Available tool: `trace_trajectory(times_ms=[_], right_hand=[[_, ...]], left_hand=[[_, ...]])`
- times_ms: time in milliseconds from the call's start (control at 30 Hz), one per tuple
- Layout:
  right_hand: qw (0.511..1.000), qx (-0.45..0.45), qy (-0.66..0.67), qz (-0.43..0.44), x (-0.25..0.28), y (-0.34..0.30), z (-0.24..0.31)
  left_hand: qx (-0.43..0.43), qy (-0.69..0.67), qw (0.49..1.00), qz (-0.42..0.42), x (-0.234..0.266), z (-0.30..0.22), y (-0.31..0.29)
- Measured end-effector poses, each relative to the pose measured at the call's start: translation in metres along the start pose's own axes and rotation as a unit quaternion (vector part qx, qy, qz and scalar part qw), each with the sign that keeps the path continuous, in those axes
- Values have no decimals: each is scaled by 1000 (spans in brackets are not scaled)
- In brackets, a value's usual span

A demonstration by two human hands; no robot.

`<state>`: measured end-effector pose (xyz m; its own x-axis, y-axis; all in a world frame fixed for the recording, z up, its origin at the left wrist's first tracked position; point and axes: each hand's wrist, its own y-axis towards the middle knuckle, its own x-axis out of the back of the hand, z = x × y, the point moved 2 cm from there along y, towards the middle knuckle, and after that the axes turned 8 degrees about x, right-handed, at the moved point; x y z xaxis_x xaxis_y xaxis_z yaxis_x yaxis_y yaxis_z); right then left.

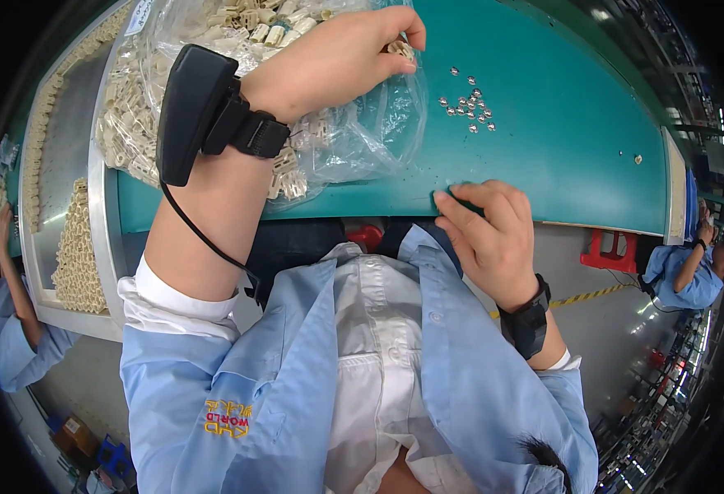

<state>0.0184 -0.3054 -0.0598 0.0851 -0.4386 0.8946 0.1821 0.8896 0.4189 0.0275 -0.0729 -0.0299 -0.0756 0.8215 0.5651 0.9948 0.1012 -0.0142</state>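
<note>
Cream plastic connector [400, 49] sits pinched between thumb and fingertips of the left hand [337, 58], above the clear bag [362, 132] of like parts. Small metal pieces [469, 103] lie loose on the green table [559, 148]; a careless sweep could scatter them. The right hand [489, 235] rests curled at the table edge, holding nothing visible.

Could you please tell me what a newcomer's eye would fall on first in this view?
The left hand pinches a small cream plastic part over a clear bag of such parts at the top. To its right, tiny metal pieces lie scattered on the green table, whose near edge the right hand touches.
</note>
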Motion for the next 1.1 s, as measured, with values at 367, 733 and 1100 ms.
trace_trajectory(times_ms=[367, 733, 1100], right_hand=[[996, -13, 70, -46, -1, 0, -8], [952, -142, 264, -62, 12, 89, -75], [844, -183, 489, -120, -8, 101, -95]], left_hand=[[32, -38, 998, 26, 2, -4, 0], [-189, 60, 973, -114, -7, 27, 10], [-53, -129, 990, 5, -7, 11, 4]])
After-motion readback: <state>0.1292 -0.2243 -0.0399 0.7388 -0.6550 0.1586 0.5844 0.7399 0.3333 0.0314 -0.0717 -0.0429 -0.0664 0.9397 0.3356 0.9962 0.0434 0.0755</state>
